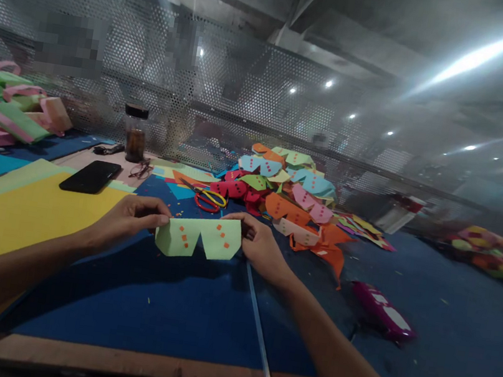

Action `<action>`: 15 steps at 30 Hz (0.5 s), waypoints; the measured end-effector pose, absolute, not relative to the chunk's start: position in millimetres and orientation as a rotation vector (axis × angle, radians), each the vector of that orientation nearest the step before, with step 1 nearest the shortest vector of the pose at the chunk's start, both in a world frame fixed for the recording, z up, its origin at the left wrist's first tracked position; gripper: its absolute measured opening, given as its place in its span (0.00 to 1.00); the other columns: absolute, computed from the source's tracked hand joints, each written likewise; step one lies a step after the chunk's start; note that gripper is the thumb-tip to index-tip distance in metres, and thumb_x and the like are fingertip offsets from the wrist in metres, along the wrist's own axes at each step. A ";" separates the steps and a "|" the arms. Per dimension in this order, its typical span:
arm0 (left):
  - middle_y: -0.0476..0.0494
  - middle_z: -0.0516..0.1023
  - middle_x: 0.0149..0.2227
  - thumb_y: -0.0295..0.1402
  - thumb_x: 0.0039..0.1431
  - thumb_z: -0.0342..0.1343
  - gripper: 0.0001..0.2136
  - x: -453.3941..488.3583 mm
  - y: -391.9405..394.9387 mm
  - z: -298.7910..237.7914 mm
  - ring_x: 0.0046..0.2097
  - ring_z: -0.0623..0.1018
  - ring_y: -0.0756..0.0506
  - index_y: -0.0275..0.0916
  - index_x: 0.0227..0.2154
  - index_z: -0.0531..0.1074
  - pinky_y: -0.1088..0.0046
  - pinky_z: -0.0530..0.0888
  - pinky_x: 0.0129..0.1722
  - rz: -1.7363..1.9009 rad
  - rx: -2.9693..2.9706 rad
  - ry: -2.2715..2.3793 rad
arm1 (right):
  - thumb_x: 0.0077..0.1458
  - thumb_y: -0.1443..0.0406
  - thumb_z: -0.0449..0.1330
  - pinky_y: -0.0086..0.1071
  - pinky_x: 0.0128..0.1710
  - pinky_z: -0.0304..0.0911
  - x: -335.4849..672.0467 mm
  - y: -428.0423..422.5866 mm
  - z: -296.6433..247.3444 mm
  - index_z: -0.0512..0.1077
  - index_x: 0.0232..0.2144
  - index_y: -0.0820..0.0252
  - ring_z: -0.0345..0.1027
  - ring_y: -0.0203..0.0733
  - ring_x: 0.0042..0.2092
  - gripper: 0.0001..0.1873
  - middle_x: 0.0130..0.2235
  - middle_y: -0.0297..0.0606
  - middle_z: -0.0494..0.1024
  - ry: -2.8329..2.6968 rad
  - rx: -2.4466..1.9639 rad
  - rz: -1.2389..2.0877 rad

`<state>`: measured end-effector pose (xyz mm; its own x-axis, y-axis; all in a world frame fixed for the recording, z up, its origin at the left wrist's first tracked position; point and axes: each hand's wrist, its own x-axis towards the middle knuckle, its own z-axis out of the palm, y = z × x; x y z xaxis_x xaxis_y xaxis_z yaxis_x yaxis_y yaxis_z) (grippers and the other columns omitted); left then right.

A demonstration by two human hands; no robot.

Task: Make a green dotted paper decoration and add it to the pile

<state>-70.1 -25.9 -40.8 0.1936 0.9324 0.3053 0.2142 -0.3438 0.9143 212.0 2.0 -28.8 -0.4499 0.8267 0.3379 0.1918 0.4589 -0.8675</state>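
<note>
Between my two hands, above the blue tabletop, is a light green paper mask with a notch in its lower edge and small orange squares on both halves. My left hand pinches its left end between thumb and fingers. At the right end my right hand grips it, the fingertips partly behind the paper. Just beyond the mask lie scissors with red and yellow handles. A heap of similar paper masks in orange, pink, blue and green rises behind my right hand.
Yellow paper sheets and a black phone lie to the left. A lidded jar stands near the perforated metal screen. Folded paper pieces pile up far left. A purple case lies right.
</note>
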 end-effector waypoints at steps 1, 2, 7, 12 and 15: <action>0.49 0.77 0.25 0.39 0.53 0.63 0.08 -70.2 -26.1 -41.1 0.29 0.73 0.48 0.40 0.25 0.78 0.74 0.71 0.30 1.199 1.718 1.088 | 0.50 0.69 0.59 0.32 0.41 0.68 212.4 1.9 -28.0 0.77 0.41 0.60 0.75 0.40 0.39 0.15 0.40 0.37 0.82 -1.902 -0.852 1.024; 0.49 0.77 0.25 0.39 0.53 0.63 0.08 -70.4 -26.3 -41.3 0.28 0.72 0.48 0.40 0.25 0.78 0.74 0.71 0.29 1.200 1.722 1.086 | 0.50 0.69 0.60 0.33 0.41 0.68 212.8 1.9 -27.4 0.77 0.41 0.60 0.75 0.39 0.39 0.15 0.40 0.37 0.82 -1.897 -0.850 1.045; 0.50 0.76 0.26 0.40 0.54 0.63 0.09 -72.0 -27.1 -41.6 0.29 0.72 0.49 0.40 0.26 0.78 0.75 0.70 0.30 1.187 1.729 1.072 | 0.50 0.66 0.64 0.32 0.42 0.68 214.0 1.8 -28.9 0.77 0.42 0.59 0.75 0.39 0.39 0.14 0.39 0.36 0.82 -1.838 -0.850 1.173; 0.50 0.77 0.26 0.40 0.56 0.63 0.09 -73.0 -28.5 -42.9 0.29 0.73 0.49 0.41 0.26 0.78 0.75 0.70 0.30 1.165 1.722 1.065 | 0.51 0.65 0.63 0.27 0.35 0.66 212.0 -1.0 -28.3 0.78 0.41 0.58 0.73 0.36 0.36 0.13 0.37 0.35 0.81 -1.651 -0.896 1.403; 0.49 0.77 0.26 0.41 0.56 0.62 0.09 -73.2 -29.0 -43.6 0.30 0.73 0.48 0.41 0.27 0.78 0.75 0.71 0.30 1.150 1.738 1.052 | 0.50 0.65 0.62 0.26 0.32 0.65 211.2 -2.4 -24.5 0.79 0.39 0.58 0.72 0.36 0.34 0.13 0.37 0.35 0.81 -1.540 -0.894 1.526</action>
